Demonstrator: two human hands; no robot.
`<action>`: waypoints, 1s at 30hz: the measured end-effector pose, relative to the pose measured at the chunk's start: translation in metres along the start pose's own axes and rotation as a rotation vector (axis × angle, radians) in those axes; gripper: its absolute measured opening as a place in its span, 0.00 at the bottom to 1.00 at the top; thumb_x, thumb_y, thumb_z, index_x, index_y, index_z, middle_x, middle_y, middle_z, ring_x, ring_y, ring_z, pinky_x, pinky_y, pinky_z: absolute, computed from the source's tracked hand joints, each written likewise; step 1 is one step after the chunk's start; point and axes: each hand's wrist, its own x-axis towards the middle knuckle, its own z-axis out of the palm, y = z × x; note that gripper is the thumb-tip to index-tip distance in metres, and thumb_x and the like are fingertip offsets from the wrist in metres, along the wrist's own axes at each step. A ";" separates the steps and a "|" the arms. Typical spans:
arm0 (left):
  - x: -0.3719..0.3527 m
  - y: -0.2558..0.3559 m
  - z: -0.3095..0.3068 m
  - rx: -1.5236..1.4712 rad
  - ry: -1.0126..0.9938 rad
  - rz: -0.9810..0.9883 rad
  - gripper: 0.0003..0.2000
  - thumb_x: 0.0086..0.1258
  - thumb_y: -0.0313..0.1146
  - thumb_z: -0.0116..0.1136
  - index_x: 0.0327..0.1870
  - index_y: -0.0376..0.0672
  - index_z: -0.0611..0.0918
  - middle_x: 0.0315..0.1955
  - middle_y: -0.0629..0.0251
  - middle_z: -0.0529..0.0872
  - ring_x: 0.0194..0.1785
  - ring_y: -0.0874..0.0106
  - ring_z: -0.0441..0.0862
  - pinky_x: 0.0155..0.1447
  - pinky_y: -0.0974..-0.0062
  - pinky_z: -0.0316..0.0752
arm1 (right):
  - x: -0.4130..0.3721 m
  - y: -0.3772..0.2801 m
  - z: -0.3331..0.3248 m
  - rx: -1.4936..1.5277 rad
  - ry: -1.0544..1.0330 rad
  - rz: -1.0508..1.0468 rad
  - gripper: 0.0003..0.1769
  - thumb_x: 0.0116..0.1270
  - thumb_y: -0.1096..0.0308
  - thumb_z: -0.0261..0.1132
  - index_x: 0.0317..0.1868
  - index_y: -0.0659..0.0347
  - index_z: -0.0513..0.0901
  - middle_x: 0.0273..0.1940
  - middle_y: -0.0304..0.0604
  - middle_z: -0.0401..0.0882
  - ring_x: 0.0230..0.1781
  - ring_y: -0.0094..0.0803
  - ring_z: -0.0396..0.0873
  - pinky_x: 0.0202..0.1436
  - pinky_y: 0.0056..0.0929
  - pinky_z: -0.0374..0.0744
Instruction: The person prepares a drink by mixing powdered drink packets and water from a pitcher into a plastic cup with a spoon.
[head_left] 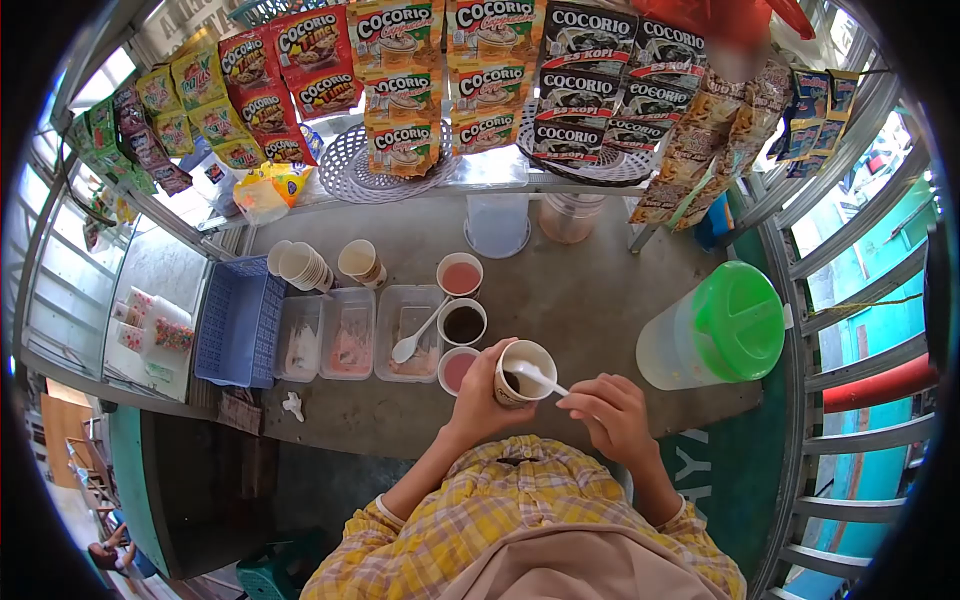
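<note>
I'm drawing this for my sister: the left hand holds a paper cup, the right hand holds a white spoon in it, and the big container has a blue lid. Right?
Almost: the lid isn't blue. The head view shows a green lid on the big container. The left hand does hold a paper cup, the right hand a white spoon in it.

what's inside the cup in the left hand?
Inside the cup, dark contents show low at the left side. The white spoon, held by the right hand, covers part of them. What lies beneath the spoon's bowl isn't visible.
</note>
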 end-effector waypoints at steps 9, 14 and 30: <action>-0.007 -0.003 0.001 -0.003 0.077 -0.030 0.42 0.42 0.32 0.77 0.64 0.39 0.69 0.51 0.55 0.80 0.53 0.59 0.80 0.56 0.65 0.75 | 0.011 -0.007 0.000 -0.123 0.050 -0.079 0.08 0.55 0.66 0.70 0.34 0.53 0.80 0.32 0.32 0.78 0.25 0.29 0.74 0.26 0.29 0.68; -0.006 -0.003 0.001 0.025 0.144 0.008 0.42 0.43 0.31 0.77 0.64 0.37 0.69 0.52 0.55 0.80 0.54 0.62 0.81 0.56 0.67 0.76 | 0.018 -0.006 0.011 -0.151 0.013 -0.149 0.08 0.54 0.65 0.70 0.34 0.53 0.80 0.31 0.31 0.77 0.24 0.26 0.73 0.25 0.28 0.67; -0.004 0.004 0.005 0.034 0.193 -0.016 0.42 0.43 0.32 0.78 0.63 0.35 0.70 0.51 0.55 0.82 0.52 0.62 0.82 0.55 0.67 0.76 | 0.020 -0.010 0.007 -0.150 0.086 -0.186 0.08 0.53 0.66 0.70 0.33 0.52 0.80 0.32 0.32 0.76 0.23 0.25 0.72 0.23 0.26 0.65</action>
